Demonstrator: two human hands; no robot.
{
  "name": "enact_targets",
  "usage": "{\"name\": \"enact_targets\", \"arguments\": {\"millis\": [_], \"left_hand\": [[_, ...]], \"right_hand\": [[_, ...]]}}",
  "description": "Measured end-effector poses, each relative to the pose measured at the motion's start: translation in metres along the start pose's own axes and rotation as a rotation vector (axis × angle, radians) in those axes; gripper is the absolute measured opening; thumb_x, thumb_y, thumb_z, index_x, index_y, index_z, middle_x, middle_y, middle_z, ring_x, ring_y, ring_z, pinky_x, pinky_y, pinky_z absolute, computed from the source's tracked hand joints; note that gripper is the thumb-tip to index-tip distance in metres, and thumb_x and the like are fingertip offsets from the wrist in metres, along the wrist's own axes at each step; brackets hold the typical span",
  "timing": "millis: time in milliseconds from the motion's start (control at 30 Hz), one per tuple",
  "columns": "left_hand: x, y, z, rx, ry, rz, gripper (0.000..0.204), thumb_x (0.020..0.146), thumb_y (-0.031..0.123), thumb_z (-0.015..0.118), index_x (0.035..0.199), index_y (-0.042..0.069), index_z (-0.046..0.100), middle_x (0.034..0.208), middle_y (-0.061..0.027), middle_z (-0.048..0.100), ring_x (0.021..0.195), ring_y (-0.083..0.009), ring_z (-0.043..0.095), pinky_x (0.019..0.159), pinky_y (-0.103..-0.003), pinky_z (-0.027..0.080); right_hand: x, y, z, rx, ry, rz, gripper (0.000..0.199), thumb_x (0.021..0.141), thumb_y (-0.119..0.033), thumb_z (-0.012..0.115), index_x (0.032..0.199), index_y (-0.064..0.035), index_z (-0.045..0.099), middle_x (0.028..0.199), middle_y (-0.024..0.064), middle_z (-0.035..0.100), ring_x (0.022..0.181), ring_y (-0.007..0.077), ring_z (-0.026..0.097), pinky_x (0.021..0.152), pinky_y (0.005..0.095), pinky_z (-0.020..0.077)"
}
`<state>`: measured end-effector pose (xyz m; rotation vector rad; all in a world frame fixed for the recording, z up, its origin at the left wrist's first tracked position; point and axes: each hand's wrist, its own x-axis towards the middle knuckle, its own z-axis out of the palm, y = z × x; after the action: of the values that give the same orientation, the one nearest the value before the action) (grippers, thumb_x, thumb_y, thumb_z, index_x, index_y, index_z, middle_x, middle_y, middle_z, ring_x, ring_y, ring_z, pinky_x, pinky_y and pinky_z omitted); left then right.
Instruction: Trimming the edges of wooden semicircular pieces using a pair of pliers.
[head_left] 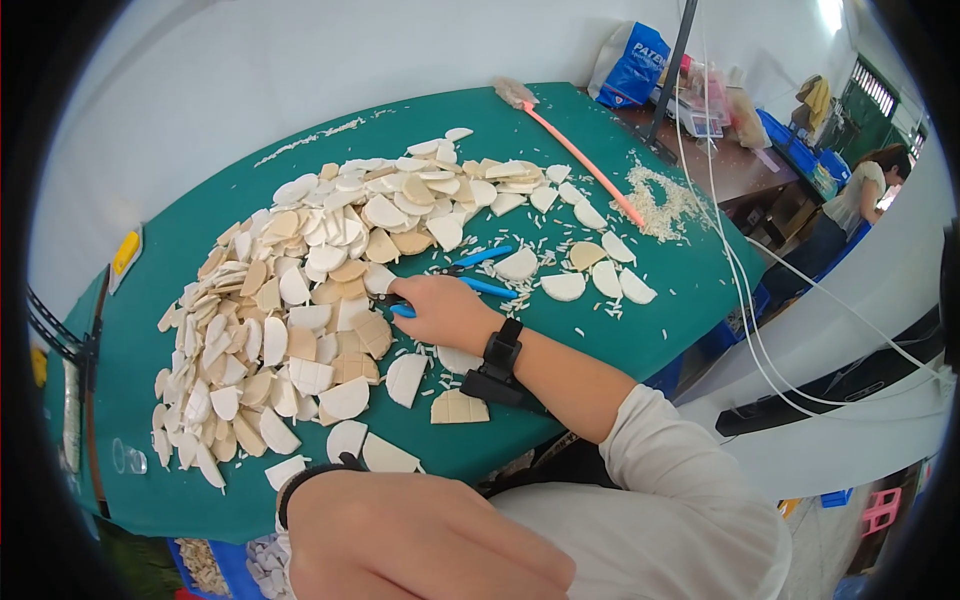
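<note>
My right hand (442,310) reaches over a green-topped table (540,440), fingers closed on the edge of a whitish half-round piece (378,279) at the pile's right side. Blue-handled pliers (484,257) lie just beyond that hand, their jaws partly hidden. A blue bit (403,311) pokes out under my fingers; I cannot tell which tool it belongs to. Around it spreads a big heap of white and tan half-round pieces (310,235), some with scored lines. My left hand (420,535) is raised near the lower edge, back upward, its fingertips out of sight.
A brush with an orange handle (580,160) lies by a heap of small pale scraps (660,205). White cables (735,260) hang at the right. A clear cup (129,457) stands at left; blue bins (215,570) sit below. Another person (850,205) works at far right.
</note>
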<state>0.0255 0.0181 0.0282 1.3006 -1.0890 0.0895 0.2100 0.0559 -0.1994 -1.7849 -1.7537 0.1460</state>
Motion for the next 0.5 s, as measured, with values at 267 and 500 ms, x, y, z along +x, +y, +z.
{"name": "enact_targets", "arguments": {"millis": [267, 500], "left_hand": [[-0.003, 0.003, 0.002, 0.042, 0.007, 0.056, 0.014, 0.09, -0.004, 0.064, 0.087, -0.017, 0.068, 0.073, -0.0234, 0.062, 0.047, -0.0252, 0.052, 0.041, -0.033, 0.037], [-0.015, 0.0, 0.024, 0.184, 0.155, 0.202, 0.008, 0.085, -0.009, 0.068, 0.088, -0.016, 0.066, 0.073, -0.0226, 0.061, 0.048, -0.0253, 0.051, 0.041, -0.034, 0.038]], "right_hand": [[0.0, -0.006, -0.003, 0.04, -0.006, 0.005, 0.025, 0.088, -0.026, 0.063, 0.104, -0.0073, 0.065, 0.094, 0.0165, 0.069, 0.092, 0.037, 0.066, 0.078, 0.0482, 0.0525], [-0.001, -0.012, -0.006, 0.049, -0.027, 0.001, 0.031, 0.088, -0.027, 0.063, 0.113, -0.0077, 0.067, 0.098, 0.0164, 0.07, 0.095, 0.0366, 0.066, 0.081, 0.0458, 0.0533]]}}
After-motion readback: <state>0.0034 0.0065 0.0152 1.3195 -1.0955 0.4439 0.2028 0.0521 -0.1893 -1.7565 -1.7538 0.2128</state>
